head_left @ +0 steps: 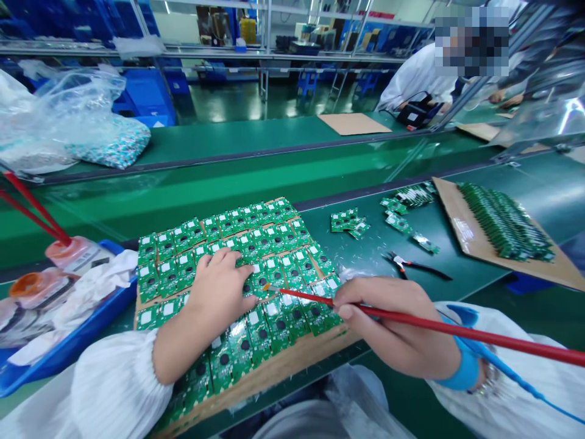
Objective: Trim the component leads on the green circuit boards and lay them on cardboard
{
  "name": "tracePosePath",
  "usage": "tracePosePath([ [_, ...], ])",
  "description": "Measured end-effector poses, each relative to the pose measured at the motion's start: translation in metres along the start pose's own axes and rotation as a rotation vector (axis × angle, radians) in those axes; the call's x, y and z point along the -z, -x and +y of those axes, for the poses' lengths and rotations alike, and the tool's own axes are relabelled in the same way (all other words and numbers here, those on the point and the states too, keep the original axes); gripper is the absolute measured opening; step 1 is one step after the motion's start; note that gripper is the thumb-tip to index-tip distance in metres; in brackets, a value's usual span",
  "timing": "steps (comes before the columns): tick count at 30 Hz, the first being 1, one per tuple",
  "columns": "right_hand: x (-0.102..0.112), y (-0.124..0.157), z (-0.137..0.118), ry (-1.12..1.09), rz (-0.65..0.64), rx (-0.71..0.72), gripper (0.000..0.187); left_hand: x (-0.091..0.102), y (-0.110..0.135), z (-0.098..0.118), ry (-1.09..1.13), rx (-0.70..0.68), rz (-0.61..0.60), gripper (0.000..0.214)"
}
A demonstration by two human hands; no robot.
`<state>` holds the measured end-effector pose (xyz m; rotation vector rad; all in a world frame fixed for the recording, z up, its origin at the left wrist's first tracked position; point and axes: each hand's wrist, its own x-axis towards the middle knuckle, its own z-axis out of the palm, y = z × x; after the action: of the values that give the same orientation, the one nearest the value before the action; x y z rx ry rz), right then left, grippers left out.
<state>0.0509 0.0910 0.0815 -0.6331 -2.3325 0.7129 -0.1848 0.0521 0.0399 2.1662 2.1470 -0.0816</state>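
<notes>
Many small green circuit boards (274, 238) lie in rows on a cardboard sheet (292, 363) in front of me. My left hand (219, 292) rests palm down on the boards, fingers curled and pressing on them, holding nothing. My right hand (397, 329) pinches a long red-handled brush (457, 332). The brush tip (267, 287) touches a board just right of my left fingers. A blue wrist strap (464, 366) circles my right wrist.
A blue tray (68, 347) at left holds small jars, red brushes and white wipes. Loose boards (350, 221), black-handled cutters (414, 264) and a second cardboard (475, 247) stacked with boards lie to the right. Plastic bags (77, 122) sit far left. Another person in white (420, 76) works across the belt.
</notes>
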Motion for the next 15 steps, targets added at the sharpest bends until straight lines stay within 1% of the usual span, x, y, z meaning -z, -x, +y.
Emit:
tracePosePath([
  [3,-0.003,-0.004,-0.003,-0.046,0.010,-0.008,0.016,0.001,0.003,-0.003,0.001,-0.001,0.011,0.048],
  [8,-0.022,-0.014,-0.001,-0.109,-0.004,0.031,0.014,0.003,0.014,-0.011,-0.032,0.020,0.023,0.047],
  [12,-0.033,-0.020,-0.002,-0.090,0.005,0.069,0.013,0.002,0.018,-0.015,-0.017,0.031,0.020,0.044],
  [15,-0.036,-0.021,-0.005,-0.069,-0.013,0.074,0.014,0.000,0.017,-0.016,-0.002,0.026,0.019,0.042],
])
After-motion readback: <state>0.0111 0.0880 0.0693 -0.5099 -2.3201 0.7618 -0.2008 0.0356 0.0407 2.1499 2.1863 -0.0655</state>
